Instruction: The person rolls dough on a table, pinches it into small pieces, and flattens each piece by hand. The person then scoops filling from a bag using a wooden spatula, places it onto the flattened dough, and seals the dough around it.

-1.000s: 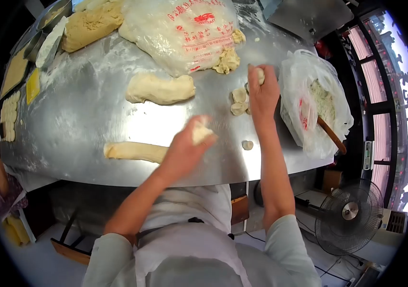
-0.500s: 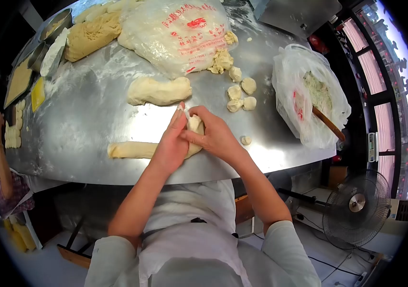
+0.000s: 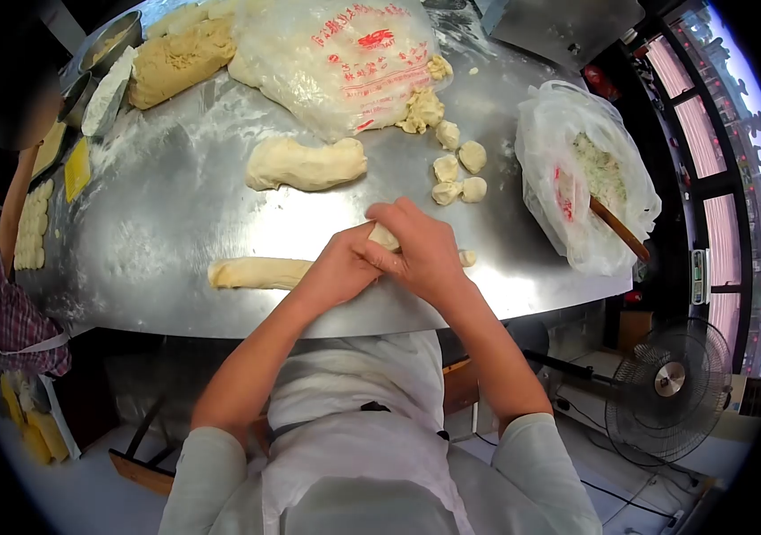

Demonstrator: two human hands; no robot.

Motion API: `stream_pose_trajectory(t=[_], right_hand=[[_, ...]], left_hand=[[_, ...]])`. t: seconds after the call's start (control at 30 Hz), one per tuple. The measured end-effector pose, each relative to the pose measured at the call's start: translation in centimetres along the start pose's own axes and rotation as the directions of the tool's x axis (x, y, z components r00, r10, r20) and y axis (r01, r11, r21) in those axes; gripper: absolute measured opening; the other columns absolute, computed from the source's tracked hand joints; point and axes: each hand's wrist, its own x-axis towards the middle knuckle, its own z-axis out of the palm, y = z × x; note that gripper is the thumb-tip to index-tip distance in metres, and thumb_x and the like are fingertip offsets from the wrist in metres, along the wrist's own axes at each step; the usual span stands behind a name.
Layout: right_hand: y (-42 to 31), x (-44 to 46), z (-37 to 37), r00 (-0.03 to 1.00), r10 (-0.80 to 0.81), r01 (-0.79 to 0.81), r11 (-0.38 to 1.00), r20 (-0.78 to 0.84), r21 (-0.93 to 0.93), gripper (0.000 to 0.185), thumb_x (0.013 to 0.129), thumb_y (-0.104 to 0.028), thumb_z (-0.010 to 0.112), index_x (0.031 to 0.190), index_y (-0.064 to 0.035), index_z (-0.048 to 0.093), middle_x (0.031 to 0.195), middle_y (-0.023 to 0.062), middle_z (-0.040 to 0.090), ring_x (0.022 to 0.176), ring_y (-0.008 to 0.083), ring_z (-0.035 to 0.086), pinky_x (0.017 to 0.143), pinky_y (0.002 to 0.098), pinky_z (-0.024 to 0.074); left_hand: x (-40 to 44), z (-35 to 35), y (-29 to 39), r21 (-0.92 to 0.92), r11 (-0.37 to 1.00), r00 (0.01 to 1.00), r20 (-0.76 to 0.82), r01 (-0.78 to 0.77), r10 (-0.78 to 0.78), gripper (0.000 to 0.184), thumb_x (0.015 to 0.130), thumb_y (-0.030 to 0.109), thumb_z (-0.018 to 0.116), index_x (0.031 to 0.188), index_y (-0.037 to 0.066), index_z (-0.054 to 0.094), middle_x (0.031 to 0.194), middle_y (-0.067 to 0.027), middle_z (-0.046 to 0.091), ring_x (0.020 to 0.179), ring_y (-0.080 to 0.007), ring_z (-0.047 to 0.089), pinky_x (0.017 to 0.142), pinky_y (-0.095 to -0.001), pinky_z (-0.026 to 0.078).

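Observation:
My left hand [image 3: 341, 267] and my right hand [image 3: 420, 251] meet above the metal table, closed round a piece of dough [image 3: 384, 237] that shows between their fingers. Beside my left hand lies a long dough roll [image 3: 257, 273], its right end hidden behind that hand. Farther back rests a thicker dough log [image 3: 306, 164]. Several small dough pieces [image 3: 473, 157] sit in a cluster to the right of the log. One more small piece [image 3: 467, 258] lies just right of my right hand, partly covered by it.
A large plastic bag of dough [image 3: 336, 62] and a brown dough mass [image 3: 181, 64] lie at the back. An open bag of filling [image 3: 596, 169] with a wooden handle [image 3: 619, 228] is at right. A co-worker [image 3: 13, 303] stands at left; a fan [image 3: 668, 379] is lower right.
My right hand has come from the small dough pieces to join my left hand at the dough. Another small piece now lies in the cluster. The co-worker has leaned farther in at left.

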Motion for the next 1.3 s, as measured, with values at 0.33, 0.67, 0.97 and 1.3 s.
stream_pose_trajectory(t=[0.33,0.67,0.97,1.3], right_hand=[[5.6,3.7,4.0,0.927,0.228,-0.294,0.935,-0.298,-0.198,0.021,0.095,-0.022,0.076,0.1,-0.0058,0.063,0.081,0.0172,0.069,0.074,0.0409,0.065,0.063,0.0455,0.0515],[11.0,7.7,0.8,0.915,0.075,-0.161,0.969,-0.398,-0.189,0.021,0.095,-0.016,0.075,0.111,-0.0045,0.068,0.106,0.0152,0.07,0.093,0.0358,0.066,0.08,0.0444,0.0519],[8.7,0.3,-0.7,0.847,0.364,-0.3,0.929,-0.388,0.216,0.021,0.097,-0.006,0.07,0.117,-0.0003,0.074,0.102,0.0098,0.075,0.088,0.0173,0.068,0.081,0.0313,0.0532],[5.8,-13.6,3.8,0.805,0.52,-0.389,0.826,-0.285,0.407,0.018,0.107,-0.002,0.058,0.121,0.0013,0.069,0.086,0.0049,0.069,0.074,0.0087,0.061,0.068,0.0237,0.0492]], left_hand=[[-1.4,0.5,-0.3,0.277,0.847,0.874,-0.049,-0.454,0.484,0.028,0.086,0.004,0.072,0.114,0.005,0.068,0.103,-0.0151,0.071,0.098,-0.0347,0.069,0.089,-0.0392,0.054],[-0.3,2.3,-0.5,0.708,0.699,0.956,-0.123,-0.104,0.267,0.079,0.089,0.039,0.08,0.15,0.001,0.048,0.111,-0.0226,0.069,0.108,-0.041,0.065,0.092,-0.0463,0.052],[-1.5,0.3,1.8,0.928,0.372,0.976,-0.088,0.008,0.198,0.06,0.083,0.045,0.081,0.116,-0.004,0.07,0.107,-0.0157,0.07,0.11,-0.032,0.064,0.092,-0.0432,0.05],[-8.9,-24.7,-12.2,0.735,0.518,0.505,-0.677,0.437,0.535,0.066,0.1,0.035,0.068,0.148,-0.006,0.047,0.151,-0.0299,0.049,0.14,-0.0453,0.046,0.117,-0.0502,0.038]])
